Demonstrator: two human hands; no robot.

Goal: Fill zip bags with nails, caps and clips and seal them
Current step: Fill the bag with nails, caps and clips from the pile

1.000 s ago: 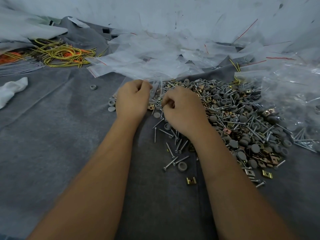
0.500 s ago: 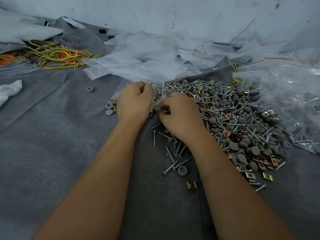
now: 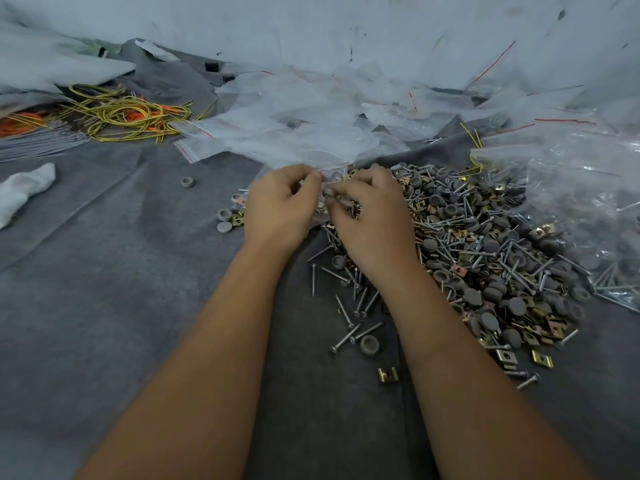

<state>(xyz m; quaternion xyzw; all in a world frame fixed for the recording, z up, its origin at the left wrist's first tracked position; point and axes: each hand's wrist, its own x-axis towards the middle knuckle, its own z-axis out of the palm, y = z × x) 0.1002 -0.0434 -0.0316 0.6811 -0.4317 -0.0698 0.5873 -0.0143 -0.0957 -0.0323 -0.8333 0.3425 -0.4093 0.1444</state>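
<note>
At lower centre of the frame one brass clip (image 3: 388, 374) and one grey cap (image 3: 369, 344) are seen lying apart on the grey cloth (image 3: 104, 289). At centre, one small zip bag (image 3: 330, 188) is pinched between the curled fingers of the left hand (image 3: 278, 211) and right hand (image 3: 370, 220), beside the uncountable heap of nails, caps and clips (image 3: 485, 254). Empty bags (image 3: 294, 133) are piled beyond.

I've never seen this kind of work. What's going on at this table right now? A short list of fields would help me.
Surface: grey felt cloth
Left hand: grips a small clear zip bag
Right hand: fingers curled at the bag's mouth, holding small parts; which ones is unclear
Main supply: mixed pile of screws, grey caps and brass clips, right of the hands
Empty bags: heap of clear zip bags behind the hands
Stray parts: grey cap alone at the left; brass clip near the right forearm
Also there: yellow and orange wires, white rag
</note>
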